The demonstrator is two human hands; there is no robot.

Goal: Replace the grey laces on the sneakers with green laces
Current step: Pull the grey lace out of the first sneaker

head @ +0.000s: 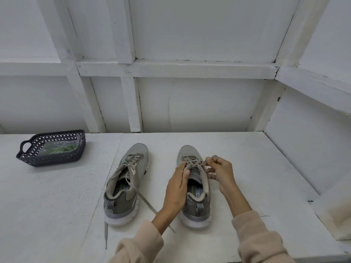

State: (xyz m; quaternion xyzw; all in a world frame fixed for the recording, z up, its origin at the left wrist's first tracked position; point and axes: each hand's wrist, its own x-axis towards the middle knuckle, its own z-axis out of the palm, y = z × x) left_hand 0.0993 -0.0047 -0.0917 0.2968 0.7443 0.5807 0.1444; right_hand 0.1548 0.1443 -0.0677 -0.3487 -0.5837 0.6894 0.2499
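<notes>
two sneakers (139, 173) (195, 209), two grey laces (144, 202) (192, 161), one basket (51, 160), one bag of green laces (58, 149), two hands (176, 190) (221, 172).

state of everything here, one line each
left sneaker: laced grey, untied, ends trailing on table
right sneaker: grey lace threaded, upright
left hand: holds right sneaker at lacing
right hand: pinches grey lace
basket: upright, holds bagged green laces

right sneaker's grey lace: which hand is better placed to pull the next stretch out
Probably the right hand: it pinches a strand of the grey lace beside the eyelets of the right sneaker. The left hand holds that sneaker's upper from the other side, so it looks better suited to steadying it.
</notes>
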